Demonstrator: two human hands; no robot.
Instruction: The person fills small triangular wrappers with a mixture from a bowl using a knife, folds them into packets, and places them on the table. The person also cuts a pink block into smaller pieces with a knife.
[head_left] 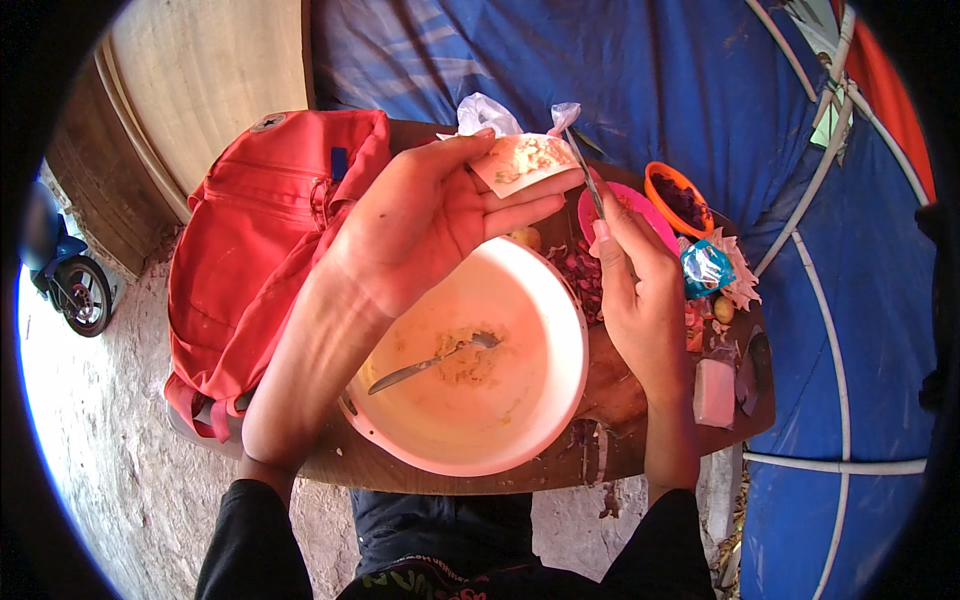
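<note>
My left hand (425,205) is turned palm up above the bowl. Across its fingers lies a thin, pale wrapper sheet (490,178), its edge under my thumb, with a crumbly yellowish filling (533,155) spread on top. My right hand (640,285) grips a slim metal utensil (586,172) whose upper end is beside the wrapper; its exact kind is unclear. Below both hands stands a large white bowl (563,405) with bits of filling on its bottom. A metal spoon (425,370) rests inside, its handle against the near left wall.
On the brown table (400,478), a red backpack (255,220) lies left. To the right are a pink bowl (630,205), an orange bowl (655,178) of dark purple pieces, a blue packet (707,268) and a white block (714,392). A blue tarp (560,60) hangs behind.
</note>
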